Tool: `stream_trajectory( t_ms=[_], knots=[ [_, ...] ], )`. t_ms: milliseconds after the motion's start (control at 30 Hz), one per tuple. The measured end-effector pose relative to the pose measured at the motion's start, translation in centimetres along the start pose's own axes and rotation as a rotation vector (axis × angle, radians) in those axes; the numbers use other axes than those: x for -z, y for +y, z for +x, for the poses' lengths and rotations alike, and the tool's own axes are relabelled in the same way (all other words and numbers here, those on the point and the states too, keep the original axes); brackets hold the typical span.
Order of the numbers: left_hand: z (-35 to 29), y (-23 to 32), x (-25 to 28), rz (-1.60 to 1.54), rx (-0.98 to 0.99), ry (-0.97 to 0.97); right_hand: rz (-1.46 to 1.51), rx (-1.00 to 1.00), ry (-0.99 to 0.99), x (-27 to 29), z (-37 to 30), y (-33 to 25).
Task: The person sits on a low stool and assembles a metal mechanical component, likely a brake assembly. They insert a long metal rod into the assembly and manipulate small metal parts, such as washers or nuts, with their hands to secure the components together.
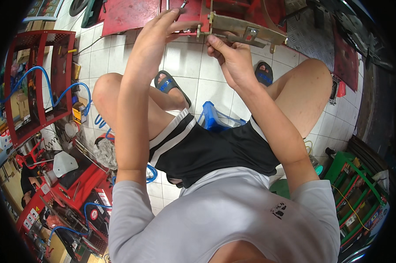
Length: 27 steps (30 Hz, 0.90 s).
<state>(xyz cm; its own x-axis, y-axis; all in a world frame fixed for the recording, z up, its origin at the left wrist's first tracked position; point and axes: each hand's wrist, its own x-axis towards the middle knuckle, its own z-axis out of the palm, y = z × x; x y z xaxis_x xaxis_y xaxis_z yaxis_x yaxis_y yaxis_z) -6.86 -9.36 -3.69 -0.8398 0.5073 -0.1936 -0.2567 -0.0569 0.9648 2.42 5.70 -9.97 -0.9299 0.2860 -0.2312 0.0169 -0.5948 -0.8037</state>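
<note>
A tan metal bracket, shaped like a swingarm with a slotted plate at its end, stands at the top of the head view against red metalwork. My left hand is at its left with the fingers stretched out, close to a thin rod and a small end plate. Under the bracket's left end is my right hand. Its thumb is raised near the bracket's corner and its fingers are curled. Whatever lies between them is too small or hidden to make out.
Wrench-like tools lie on a red platform. A red metal rack with a blue air hose is on the left. A blue stool shows between my legs. At lower right stands a green rack.
</note>
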Motion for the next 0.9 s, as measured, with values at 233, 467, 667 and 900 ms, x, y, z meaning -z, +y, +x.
stream_trajectory(
  t_ms=[233,467,667,900],
  knots=[
    [0.2,-0.4,-0.3,-0.034,0.032,-0.022,0.005,0.019,-0.011,0.1,0.2,0.0],
    [0.2,-0.6,0.1,-0.016,0.053,-0.037,0.010,0.021,-0.018,0.1,0.3,0.1],
    [0.2,0.1,0.0,-0.044,-0.018,-0.030,0.010,0.033,-0.019,0.1,0.2,0.1],
    [0.2,0.7,0.5,-0.054,-0.017,-0.099,0.012,0.028,-0.029,0.1,0.2,0.1]
  ],
)
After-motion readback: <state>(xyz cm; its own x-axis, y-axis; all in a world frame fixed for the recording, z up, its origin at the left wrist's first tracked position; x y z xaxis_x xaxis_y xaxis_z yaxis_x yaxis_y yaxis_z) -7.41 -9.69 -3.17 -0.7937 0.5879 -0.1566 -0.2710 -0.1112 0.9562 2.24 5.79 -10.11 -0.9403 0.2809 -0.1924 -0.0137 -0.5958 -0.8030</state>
